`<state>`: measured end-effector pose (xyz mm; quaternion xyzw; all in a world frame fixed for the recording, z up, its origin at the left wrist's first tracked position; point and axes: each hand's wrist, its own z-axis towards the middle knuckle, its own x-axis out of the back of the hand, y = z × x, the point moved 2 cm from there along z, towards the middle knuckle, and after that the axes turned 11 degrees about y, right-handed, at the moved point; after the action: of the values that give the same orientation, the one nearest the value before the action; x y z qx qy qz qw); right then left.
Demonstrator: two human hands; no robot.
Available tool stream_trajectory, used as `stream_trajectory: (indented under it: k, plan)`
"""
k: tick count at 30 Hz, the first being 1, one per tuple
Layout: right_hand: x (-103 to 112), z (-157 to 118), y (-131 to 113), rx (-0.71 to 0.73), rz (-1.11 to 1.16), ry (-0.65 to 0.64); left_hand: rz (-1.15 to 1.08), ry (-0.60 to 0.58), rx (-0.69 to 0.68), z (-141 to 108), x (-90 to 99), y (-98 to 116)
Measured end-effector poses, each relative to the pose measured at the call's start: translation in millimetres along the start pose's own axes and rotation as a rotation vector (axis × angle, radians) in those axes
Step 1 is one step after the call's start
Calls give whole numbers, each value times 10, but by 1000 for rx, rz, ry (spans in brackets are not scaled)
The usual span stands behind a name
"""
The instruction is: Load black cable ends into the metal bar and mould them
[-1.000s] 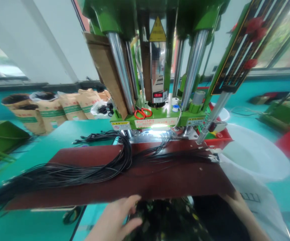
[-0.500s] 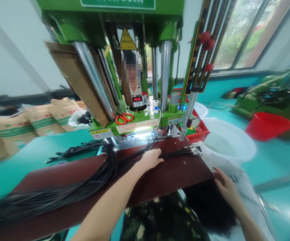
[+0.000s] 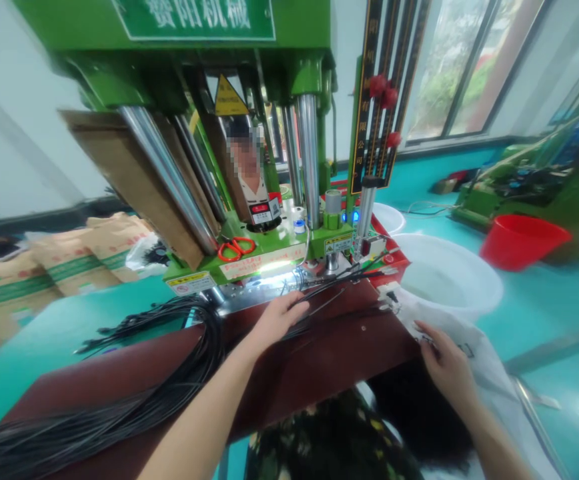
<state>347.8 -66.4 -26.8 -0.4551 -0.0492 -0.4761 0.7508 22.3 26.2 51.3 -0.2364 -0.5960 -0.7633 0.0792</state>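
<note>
Head view: thin black cables [image 3: 212, 340] bend in a thick, loose loop at the left and run across the brown board [image 3: 349, 353]; the left hand [image 3: 280, 317] grips a few, their pale ends pointing right; the right hand [image 3: 447, 360] curls loosely by the board's right edge, and whether it holds anything I cannot tell.

White characters, the last three reading "阳机械," stretch across a green plaque [image 3: 199, 19] on the green press [image 3: 302, 30]. Gold lettering ending "有限公司" descends a black panel [image 3: 362, 133]. A yellow triangular warning sign [image 3: 230, 98] tops the central column [image 3: 250, 187]; illegible red writing marks a white strip [image 3: 264, 260] along the lower plate's [image 3: 272, 239] front edge, between two yellow-headed labels [image 3: 189, 284] near its corners.
</note>
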Motion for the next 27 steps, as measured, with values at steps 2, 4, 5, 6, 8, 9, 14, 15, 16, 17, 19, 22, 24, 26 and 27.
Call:
stream_trajectory:
  k: [2, 4, 5, 6, 8, 9, 14, 15, 16, 17, 19, 22, 24, 26, 27]
  plan:
    - [0, 27, -273, -32, 103, 1, -143, -61, 66, -43, 11, 25]
    - [-55, 30, -557, -107, 291, -74, -311, -142, 147, -86, 22, 35]
    - [-107, 28, -696, -157, 399, -136, -379, -176, 178, -107, 30, 38]
    - [-175, 28, -828, -220, 518, -212, -428, -199, 198, -127, 39, 42]
    - [-338, 60, -1067, -366, 811, -342, -476, -225, 216, -158, 53, 50]
    - [-421, 100, -1171, -431, 980, -382, -480, -235, 221, -170, 53, 51]
    - [-707, 472, -1453, -548, 1544, -359, -263, -266, 180, -189, -45, 9]
    - [-731, 530, -1459, -553, 1548, -328, -181, -237, 146, -182, -77, 6]
    - [-745, 569, -1453, -554, 1517, -282, -98, -188, 94, -170, -111, 16]
    - [-749, 589, -1437, -552, 1461, -231, -24, -123, 31, -154, -148, 43]
    - [-741, 576, -1391, -546, 1327, -125, 81, 8, -99, -109, -236, 145]
    - [-710, 508, -1335, -551, 1233, -43, 100, 54, -180, 2, -412, 339]
    - [-687, 482, -1318, -583, 1261, -44, 47, 20, -142, 93, -521, 429]
    - [-661, 487, -1312, -624, 1320, -58, -35, -10, -85, 165, -596, 465]
    - [-647, 498, -1311, -635, 1351, -60, -76, -18, -58, 188, -620, 466]
